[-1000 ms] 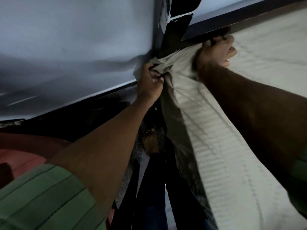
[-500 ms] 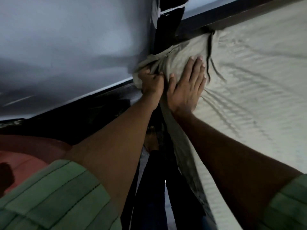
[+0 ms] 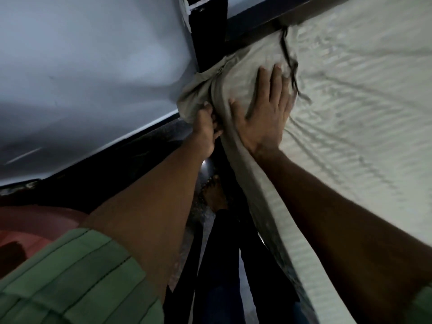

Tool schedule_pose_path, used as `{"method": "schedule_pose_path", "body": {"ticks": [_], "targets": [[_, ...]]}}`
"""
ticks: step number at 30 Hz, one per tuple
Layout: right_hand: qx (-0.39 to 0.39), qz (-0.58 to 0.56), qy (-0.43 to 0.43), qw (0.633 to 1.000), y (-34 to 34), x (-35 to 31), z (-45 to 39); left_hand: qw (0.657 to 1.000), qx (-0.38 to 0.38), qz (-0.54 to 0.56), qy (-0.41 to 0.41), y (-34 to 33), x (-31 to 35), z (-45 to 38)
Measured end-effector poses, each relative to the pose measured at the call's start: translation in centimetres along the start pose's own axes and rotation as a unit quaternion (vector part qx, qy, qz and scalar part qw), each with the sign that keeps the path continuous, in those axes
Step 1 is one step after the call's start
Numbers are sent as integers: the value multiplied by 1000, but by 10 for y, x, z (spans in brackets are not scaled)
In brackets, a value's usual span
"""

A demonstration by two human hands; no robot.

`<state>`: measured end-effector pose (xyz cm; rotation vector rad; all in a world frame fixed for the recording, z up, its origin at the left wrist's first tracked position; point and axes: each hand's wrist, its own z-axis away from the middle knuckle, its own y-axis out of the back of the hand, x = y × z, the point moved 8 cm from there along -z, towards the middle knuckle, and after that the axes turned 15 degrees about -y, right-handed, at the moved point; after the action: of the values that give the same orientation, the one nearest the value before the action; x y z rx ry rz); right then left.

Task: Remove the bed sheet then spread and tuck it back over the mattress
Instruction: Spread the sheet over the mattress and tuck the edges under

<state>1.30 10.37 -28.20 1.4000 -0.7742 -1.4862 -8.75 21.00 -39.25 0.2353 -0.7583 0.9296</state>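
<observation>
A pale ribbed bed sheet (image 3: pixel 350 118) covers the mattress across the right half of the view, with a few creases running out from the near corner. At that corner the sheet bunches into a loose fold (image 3: pixel 196 99) hanging off the mattress edge. My left hand (image 3: pixel 207 129) grips this bunched fold from below, fingers curled into the cloth. My right hand (image 3: pixel 264 111) lies flat on the sheet just on top of the corner, fingers straight and spread, pressing down. The mattress itself is hidden under the sheet.
A grey-white wall (image 3: pixel 81 66) fills the upper left, close to the bed corner. A dark bed frame rail (image 3: pixel 252 33) runs along the far mattress edge. My bare foot (image 3: pixel 214 195) stands on dark floor in the narrow gap. Something reddish (image 3: pixel 25 228) lies lower left.
My right hand let go of the sheet at the far rail, came back to the corner and now presses flat there. My left hand keeps gripping the bunched corner.
</observation>
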Motion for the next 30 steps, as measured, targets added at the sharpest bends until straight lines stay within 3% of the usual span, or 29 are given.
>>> {"method": "schedule_pose_path", "body": {"ticks": [4, 6, 8, 10, 11, 12, 13, 14, 15, 17, 19, 24, 30], "targets": [[19, -131, 36, 990, 14, 2, 75, 999, 11, 39, 6, 1, -4, -15], [-22, -177, 25, 984, 10, 5, 119, 999, 12, 47, 17, 5, -3, -19], [-86, -229, -37, 969, -13, 11, 151, 999, 12, 29, 10, 11, 3, -24], [-149, -337, -188, 911, -50, 24, 168, 1000, 2, 6, -5, 12, 14, -28], [-178, -422, -298, 838, -68, 29, 170, 1000, 0, 1, -7, 10, 20, -30], [-209, -512, -415, 722, -87, 32, 170, 1000, -4, -5, -5, 10, 24, -34], [-236, -585, -515, 581, -109, 32, 171, 1000, -6, -6, -1, 11, 25, -40], [-239, -644, -569, 452, -125, 30, 168, 1000, -6, -11, 5, 12, 23, -44], [-217, -695, -585, 358, -135, 32, 160, 1000, -9, -11, 10, 14, 20, -48], [-160, -767, -570, 246, -149, 38, 139, 999, -29, -25, 24, 14, 14, -56], [-119, -804, -553, 184, -162, 40, 125, 998, -47, -33, 31, 13, 10, -63], [-66, -824, -547, 135, -196, 42, 111, 994, -61, -93, 22, 23, 3, -86], [-49, -847, -518, 111, -219, 37, 107, 991, -88, -94, 24, 26, -14, -107]]}}
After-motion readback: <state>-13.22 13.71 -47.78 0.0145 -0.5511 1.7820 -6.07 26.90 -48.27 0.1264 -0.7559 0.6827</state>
